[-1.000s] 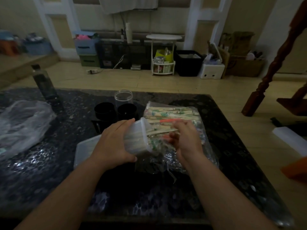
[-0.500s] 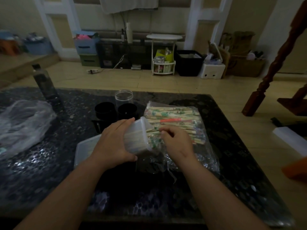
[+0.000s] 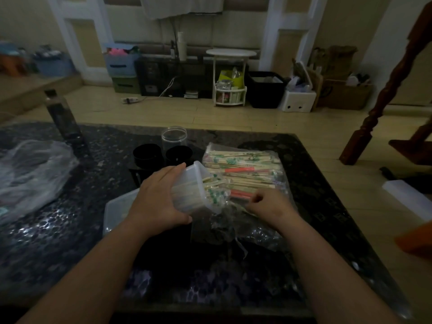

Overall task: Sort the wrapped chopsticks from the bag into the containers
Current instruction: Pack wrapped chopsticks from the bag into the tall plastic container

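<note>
A clear plastic bag (image 3: pixel 275 160) lies on the dark table, full of wrapped chopsticks (image 3: pixel 243 167), most printed green, a few red. My left hand (image 3: pixel 159 199) grips a translucent plastic container (image 3: pixel 187 195) tilted on its side, mouth toward the bag. Several green-printed chopsticks (image 3: pixel 214 188) stick out of that mouth. My right hand (image 3: pixel 271 204) rests at the bag's near edge, just right of the container. Its fingers are curled and pinch a wrapped chopstick that is mostly hidden under the hand.
Behind the container stand two black cups (image 3: pixel 147 155) (image 3: pixel 178 154) and a clear jar (image 3: pixel 174 136). A translucent lid (image 3: pixel 117 206) lies under my left wrist. A crumpled plastic bag (image 3: pixel 30 171) and a dark bottle (image 3: pixel 60 113) occupy the table's left.
My right hand pushed a chopstick into the container, then drew back right and down to the bag's near edge. The left hand and container stayed put.
</note>
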